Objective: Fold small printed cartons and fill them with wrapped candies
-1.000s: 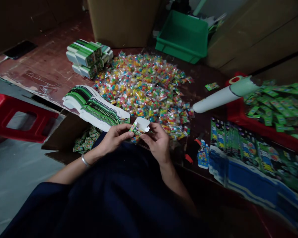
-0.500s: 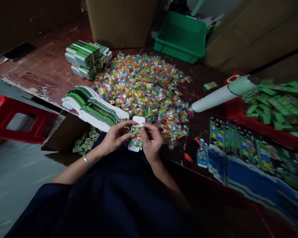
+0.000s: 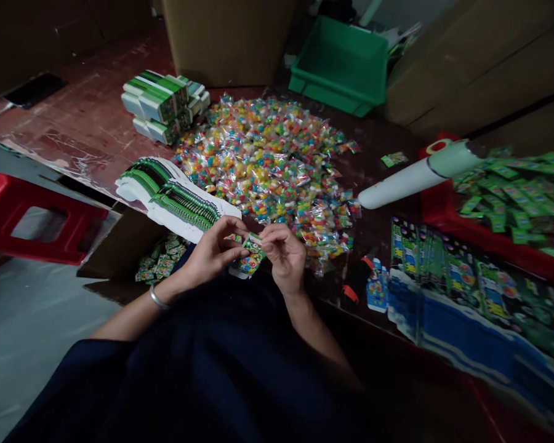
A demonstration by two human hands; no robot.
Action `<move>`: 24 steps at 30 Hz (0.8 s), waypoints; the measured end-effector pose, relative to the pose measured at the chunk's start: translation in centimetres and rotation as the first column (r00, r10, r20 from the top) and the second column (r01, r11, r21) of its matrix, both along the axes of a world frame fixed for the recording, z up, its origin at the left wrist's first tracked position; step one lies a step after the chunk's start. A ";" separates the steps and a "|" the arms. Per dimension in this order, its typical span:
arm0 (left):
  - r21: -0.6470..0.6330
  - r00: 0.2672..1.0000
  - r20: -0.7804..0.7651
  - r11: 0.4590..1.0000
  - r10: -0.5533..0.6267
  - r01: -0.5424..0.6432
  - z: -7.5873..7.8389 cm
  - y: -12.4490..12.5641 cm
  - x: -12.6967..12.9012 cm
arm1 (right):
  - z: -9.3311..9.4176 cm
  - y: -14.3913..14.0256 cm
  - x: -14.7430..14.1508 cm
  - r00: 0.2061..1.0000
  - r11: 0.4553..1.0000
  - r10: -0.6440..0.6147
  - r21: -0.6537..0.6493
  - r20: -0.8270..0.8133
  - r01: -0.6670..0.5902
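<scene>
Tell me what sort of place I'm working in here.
Likely a small packing workshop: a heap of candy packets covers the table, flat printed cartons lie fanned beside it, and finished boxes are stacked behind.

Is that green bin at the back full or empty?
Empty, as far as it shows. The green bin shows only bare green floor and walls inside; its far corner is cut off from view.

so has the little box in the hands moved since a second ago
Yes. The small box, held by both hands, has dropped and tilted, its white flap no longer up by the candy pile edge.
</scene>
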State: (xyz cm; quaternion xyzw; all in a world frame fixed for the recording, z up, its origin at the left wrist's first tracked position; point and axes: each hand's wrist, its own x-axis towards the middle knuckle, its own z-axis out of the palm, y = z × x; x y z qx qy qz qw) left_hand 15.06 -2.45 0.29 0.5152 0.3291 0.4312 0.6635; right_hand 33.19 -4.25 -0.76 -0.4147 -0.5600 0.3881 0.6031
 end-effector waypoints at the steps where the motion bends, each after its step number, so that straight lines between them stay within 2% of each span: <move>1: 0.027 1.000 -0.021 1.000 0.005 -0.004 0.1 0.0 -0.1 | 0.2 0.1 0.2 1.000 0.999 0.012 -0.049 -0.008 -0.012; 5: 0.130 0.996 -0.092 0.991 -0.011 0.023 0.1 0.0 -0.6 | 0.8 0.3 0.9 1.000 0.949 0.021 -0.315 -0.023 -0.027; 9: 0.173 0.991 -0.127 0.982 -0.052 0.074 0.0 0.0 -0.6 | 1.0 1.0 1.6 0.999 0.922 0.035 -0.386 -0.008 -0.035; 12: 0.166 0.989 -0.145 0.984 -0.044 0.068 0.2 -0.2 -0.5 | 1.3 1.2 1.7 0.997 0.950 0.047 -0.312 0.062 -0.026; 15: 0.134 0.988 -0.150 0.989 -0.045 0.066 0.5 -0.2 -0.6 | 1.5 0.6 1.4 0.980 0.992 0.006 -0.126 0.199 0.020; 18: 0.092 0.984 -0.171 0.993 -0.054 0.071 0.4 -0.2 -0.6 | 0.9 -0.5 0.8 0.951 0.999 -0.045 -0.003 0.305 0.048; 21: 0.049 0.979 -0.194 0.996 -0.060 0.070 0.0 -0.3 -0.5 | 0.0 -1.4 0.6 0.933 0.998 -0.065 0.025 0.354 0.060; 24: -0.038 0.986 -0.156 0.998 -0.061 0.056 -0.5 -0.2 -0.5 | -0.4 -1.6 2.1 0.913 0.999 0.005 -0.045 0.408 0.015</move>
